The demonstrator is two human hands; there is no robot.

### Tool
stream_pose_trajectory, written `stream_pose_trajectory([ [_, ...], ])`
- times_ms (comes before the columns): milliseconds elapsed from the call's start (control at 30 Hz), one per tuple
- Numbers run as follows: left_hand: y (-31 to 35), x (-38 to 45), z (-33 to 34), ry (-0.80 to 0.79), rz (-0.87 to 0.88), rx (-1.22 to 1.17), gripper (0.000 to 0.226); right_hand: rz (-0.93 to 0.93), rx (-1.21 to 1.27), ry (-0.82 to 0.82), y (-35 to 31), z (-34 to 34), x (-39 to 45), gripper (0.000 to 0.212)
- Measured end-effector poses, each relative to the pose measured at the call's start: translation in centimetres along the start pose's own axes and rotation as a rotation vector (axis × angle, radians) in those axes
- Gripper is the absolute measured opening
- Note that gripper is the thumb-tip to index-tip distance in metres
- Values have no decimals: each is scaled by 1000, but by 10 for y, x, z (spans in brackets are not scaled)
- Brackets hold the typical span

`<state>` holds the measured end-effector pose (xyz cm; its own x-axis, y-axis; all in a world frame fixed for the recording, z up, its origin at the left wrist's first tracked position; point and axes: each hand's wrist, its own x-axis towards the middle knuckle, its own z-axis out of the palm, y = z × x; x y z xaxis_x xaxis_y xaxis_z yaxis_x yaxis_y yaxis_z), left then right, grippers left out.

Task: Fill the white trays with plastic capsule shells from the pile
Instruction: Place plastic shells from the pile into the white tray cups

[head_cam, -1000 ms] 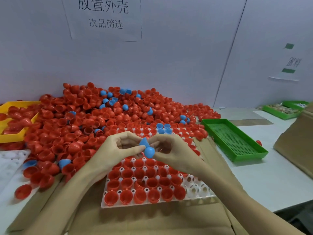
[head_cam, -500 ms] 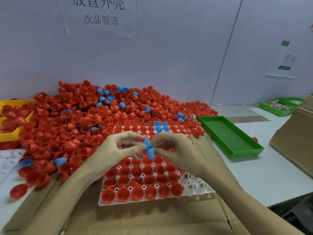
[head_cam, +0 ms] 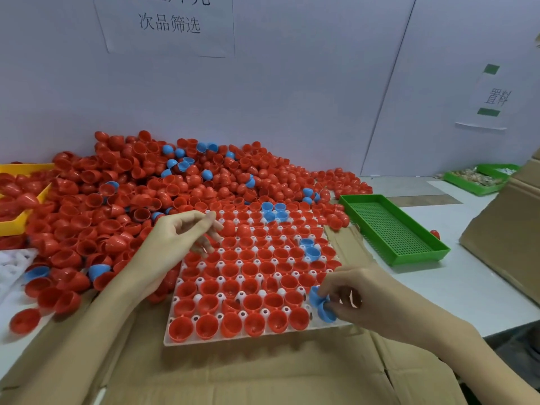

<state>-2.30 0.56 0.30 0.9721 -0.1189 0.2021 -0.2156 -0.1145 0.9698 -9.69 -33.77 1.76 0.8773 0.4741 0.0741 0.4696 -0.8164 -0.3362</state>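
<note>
Two blue shells sit pinched in the fingers of the right hand, right at the near right corner of the white tray. They look like a joined pair lying along a slanted line: one half higher and to the left, the other lower and to the right, its rounded dome facing down toward the tray edge. Whether they touch the tray cannot be told.

The tray lies flat on brown cardboard, its long sides running away from the viewer, and most of its cups hold red shells with their open mouths up. A few blue shells stand among them, a small group near the far edge and two near the right edge.

The left hand hovers over the tray's far left part, fingers loosely curled and holding nothing that can be seen.

Behind and to the left spreads the pile of red shells, reaching into a yellow bin. A green tray lies to the right on the table.
</note>
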Motion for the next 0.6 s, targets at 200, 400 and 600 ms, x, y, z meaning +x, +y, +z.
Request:
stream_pose_trajectory([
  [200,0,0,-2,19,-3,8,33,6,-106,-102,-12,7,10,12],
  [400,0,1,-6,52,22,11,31,20,-4,-219,-8,-21,15,10],
  [600,-10,11,-21,241,167,152,29,-24,-8,-117,9,-45,84,13],
])
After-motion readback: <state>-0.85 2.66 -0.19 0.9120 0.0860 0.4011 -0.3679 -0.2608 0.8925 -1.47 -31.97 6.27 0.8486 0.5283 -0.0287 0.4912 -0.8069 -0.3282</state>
